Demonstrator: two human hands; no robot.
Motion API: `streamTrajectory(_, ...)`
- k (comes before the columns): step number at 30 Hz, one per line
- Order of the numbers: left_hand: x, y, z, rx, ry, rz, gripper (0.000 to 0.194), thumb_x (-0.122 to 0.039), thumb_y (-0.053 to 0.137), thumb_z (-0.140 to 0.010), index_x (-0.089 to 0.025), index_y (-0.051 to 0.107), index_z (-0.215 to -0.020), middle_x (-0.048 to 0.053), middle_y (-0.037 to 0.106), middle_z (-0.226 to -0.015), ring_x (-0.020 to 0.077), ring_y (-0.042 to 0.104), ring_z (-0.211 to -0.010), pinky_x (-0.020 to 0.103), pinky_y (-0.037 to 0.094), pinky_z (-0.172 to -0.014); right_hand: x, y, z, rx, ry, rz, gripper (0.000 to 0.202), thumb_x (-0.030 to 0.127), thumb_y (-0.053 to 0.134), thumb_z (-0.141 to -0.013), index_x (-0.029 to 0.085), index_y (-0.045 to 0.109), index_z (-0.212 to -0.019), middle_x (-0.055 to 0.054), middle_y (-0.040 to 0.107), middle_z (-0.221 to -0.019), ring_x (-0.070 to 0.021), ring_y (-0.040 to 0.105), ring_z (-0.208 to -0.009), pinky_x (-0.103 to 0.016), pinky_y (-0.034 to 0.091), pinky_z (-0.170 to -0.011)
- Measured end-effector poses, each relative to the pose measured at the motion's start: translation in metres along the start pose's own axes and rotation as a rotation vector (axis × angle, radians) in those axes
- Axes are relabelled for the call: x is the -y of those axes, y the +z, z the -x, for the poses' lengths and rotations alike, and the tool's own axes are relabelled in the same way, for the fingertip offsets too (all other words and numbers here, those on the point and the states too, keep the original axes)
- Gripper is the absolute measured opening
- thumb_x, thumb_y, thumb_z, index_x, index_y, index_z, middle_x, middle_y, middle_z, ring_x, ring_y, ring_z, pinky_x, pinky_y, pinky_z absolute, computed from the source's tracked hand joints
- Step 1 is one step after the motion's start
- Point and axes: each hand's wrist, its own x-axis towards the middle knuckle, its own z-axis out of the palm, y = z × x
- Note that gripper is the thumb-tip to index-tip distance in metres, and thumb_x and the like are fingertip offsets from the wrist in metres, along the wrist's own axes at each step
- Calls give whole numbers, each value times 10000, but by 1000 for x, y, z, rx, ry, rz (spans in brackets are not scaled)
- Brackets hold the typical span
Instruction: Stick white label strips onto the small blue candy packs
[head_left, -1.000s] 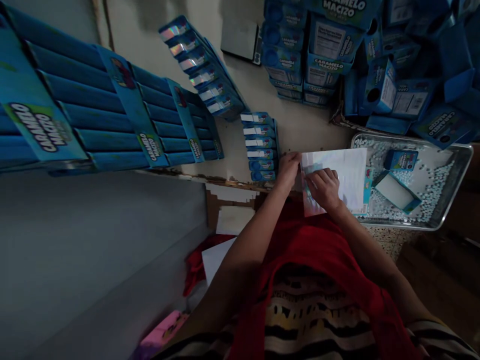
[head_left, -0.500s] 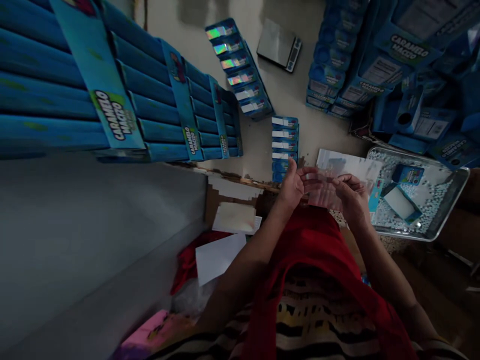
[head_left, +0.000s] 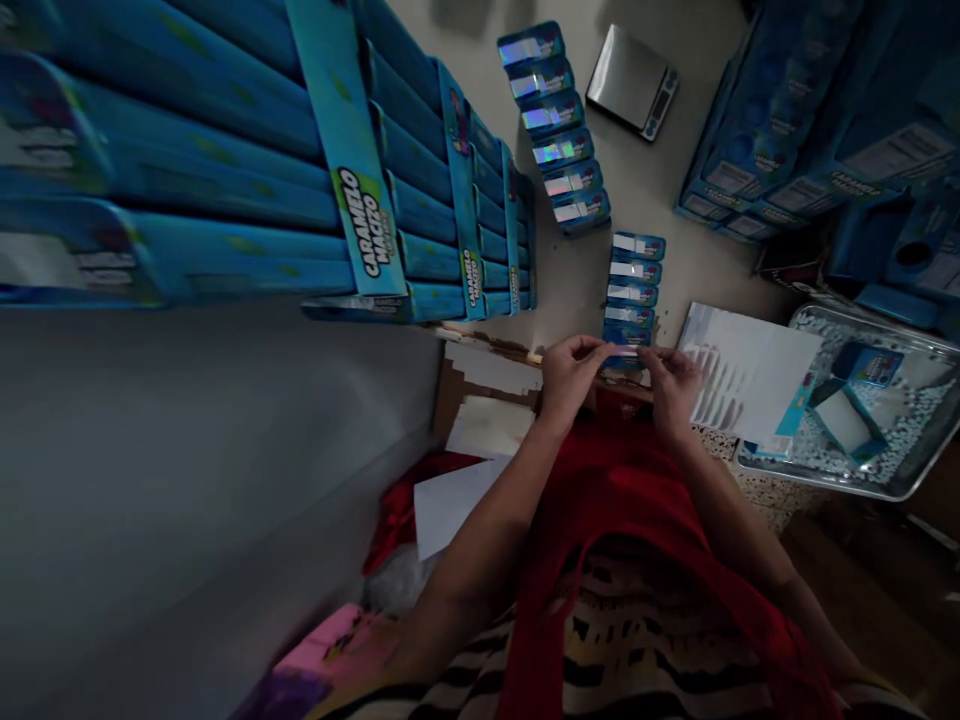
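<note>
I pinch a narrow strip [head_left: 624, 350] between both hands at the table's [head_left: 559, 290] near edge, its long axis running left to right, one end toward each hand. My left hand [head_left: 568, 378] has thumb and fingertips closed on the left end; my right hand [head_left: 671, 385] pinches the right end, the other fingers loosely curled. Below the strip lies the nearest box of the short row [head_left: 631, 295]; the white sheet [head_left: 750, 370] is just right of my right hand.

Dim light | pale tabletop [head_left: 570, 290], chipped front edge | plain grey surface [head_left: 247, 480] | speckled floor [head_left: 776, 490]
</note>
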Motion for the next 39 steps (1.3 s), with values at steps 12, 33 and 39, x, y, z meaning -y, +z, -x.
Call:
streamTrajectory(12, 21, -4, -41, 68, -39, 68, 248, -414, 788, -765, -178, 735, -821, 19, 728, -757, 168, 673, -715, 276, 543, -695, -10, 26, -13, -75, -105, 263, 366, 535, 699, -863, 178, 779, -864, -48, 760, -785, -193, 677, -737, -304, 486, -686)
streamTrajectory(33, 32, -4, -56, 136, -260, 315, 271, -332, 913, -688, -155, 742, -801, 10, 727, -737, 145, 678, -699, 282, 575, -744, -11, 28, -26, -180, -51, 312, 374, 549, 826, -703, 208, 681, -757, -2, 689, -681, -176, 602, -645, -307, 463, -623)
streamTrajectory(39, 42, 11, -68, 128, -540, 443, 261, -247, 895, -717, -163, 750, -917, 11, 722, -762, 127, 655, -676, 242, 500, -645, -13, 23, -39, -111, 68, 68, 499, 492, 890, -591, 250, 514, -814, 40, 636, -689, -169, 627, -629, -289, 511, -550)
